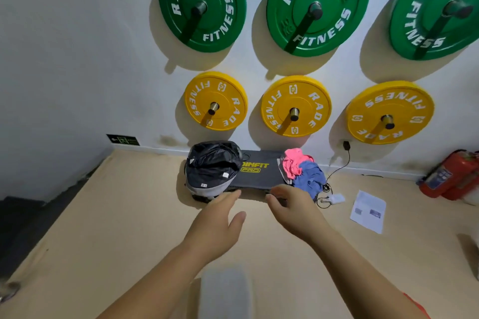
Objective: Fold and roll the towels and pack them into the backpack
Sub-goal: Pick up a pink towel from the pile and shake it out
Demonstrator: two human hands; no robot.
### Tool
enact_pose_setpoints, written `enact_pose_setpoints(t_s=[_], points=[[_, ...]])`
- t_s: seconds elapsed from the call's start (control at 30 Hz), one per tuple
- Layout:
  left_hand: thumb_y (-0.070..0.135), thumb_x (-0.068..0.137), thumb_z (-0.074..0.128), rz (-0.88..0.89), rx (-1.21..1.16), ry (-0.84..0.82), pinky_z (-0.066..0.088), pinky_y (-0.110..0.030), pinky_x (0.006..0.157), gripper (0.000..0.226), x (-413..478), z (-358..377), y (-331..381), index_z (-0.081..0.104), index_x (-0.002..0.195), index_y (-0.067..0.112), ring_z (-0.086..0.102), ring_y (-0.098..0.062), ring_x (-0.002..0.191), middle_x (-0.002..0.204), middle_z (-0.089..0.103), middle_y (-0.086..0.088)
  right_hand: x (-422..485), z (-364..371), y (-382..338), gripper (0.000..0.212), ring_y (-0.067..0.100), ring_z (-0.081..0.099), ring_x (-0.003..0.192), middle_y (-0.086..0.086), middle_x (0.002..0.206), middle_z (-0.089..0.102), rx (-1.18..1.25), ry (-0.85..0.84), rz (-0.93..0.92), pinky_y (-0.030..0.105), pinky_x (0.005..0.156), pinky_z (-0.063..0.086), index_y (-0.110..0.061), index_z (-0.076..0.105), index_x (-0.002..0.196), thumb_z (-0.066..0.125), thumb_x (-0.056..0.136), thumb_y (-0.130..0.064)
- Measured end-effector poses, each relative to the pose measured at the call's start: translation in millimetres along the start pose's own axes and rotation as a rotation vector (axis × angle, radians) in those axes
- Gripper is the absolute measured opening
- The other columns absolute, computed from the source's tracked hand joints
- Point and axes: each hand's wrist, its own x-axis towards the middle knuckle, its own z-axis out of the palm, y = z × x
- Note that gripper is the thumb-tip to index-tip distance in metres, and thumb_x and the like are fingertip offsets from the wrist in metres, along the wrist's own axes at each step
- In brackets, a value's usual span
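Fingers spread loose on both: left hand (216, 225) and right hand (294, 211) hold nothing, hovering near the mat's front edge. Tan floor (116, 215), white wall (77, 46). Black backpack (212, 166) at 11 o'clock of the hands, on a grey mat (259, 171) printed "PRO". Pink towel (294, 163) and blue towel (309, 179) crumpled at 1 o'clock. Green and yellow plates (216, 101) read "RADE FITNESS".

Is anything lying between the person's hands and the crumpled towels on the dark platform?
Nothing visible. The right hand is open at the platform's near edge, just short of the blue towel and pink towel. The left hand is open near the backpack.
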Motion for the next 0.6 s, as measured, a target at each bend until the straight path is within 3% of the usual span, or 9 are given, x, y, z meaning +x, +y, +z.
enact_pose_setpoints(t_s=[0.1,0.3,0.4,0.6], points=[[0.047,0.095,0.052,-0.011,-0.02,-0.021,0.046,-0.031,0.106,0.052,82.5,-20.8,-22.6,0.048,0.144,0.03,0.052,-0.006,0.126,0.14,0.053,0.016,87.4,-1.6,-9.9,0.033,0.008,0.067,0.102,-0.01,0.113,0.073,-0.026,-0.007,0.031,0.033,0.09,0.055,-0.024,0.069,0.116,0.054,0.094,-0.044],[0.031,0.098,0.056,0.034,0.018,-0.107,0.046,-0.03,0.1,0.04,268.5,-35.0,-96.0,0.054,0.136,0.018,0.055,-0.013,0.123,0.131,0.058,0.008,262.0,36.8,6.4,0.035,0.011,0.066,0.103,-0.011,0.112,0.072,-0.056,0.039,0.134,0.036,0.09,0.055,-0.024,0.069,0.114,0.051,0.093,-0.046],[0.035,0.1,0.054,0.102,0.009,-0.163,0.042,-0.023,0.104,0.05,368.5,-30.3,-136.4,0.046,0.148,0.024,0.048,-0.007,0.132,0.142,0.051,0.016,347.2,61.1,15.2,0.029,0.008,0.065,0.103,-0.011,0.113,0.072,0.001,0.059,0.218,0.029,0.092,0.053,-0.024,0.07,0.116,0.055,0.096,-0.039],[0.034,0.1,0.053,0.159,0.029,-0.301,0.044,-0.026,0.102,0.046,518.7,13.8,-162.9,0.048,0.145,0.023,0.05,-0.01,0.129,0.14,0.054,0.011,478.1,77.1,56.8,0.029,0.004,0.064,0.098,-0.011,0.111,0.072,0.079,0.112,0.384,0.022,0.086,0.049,-0.023,0.069,0.118,0.055,0.097,-0.036]])
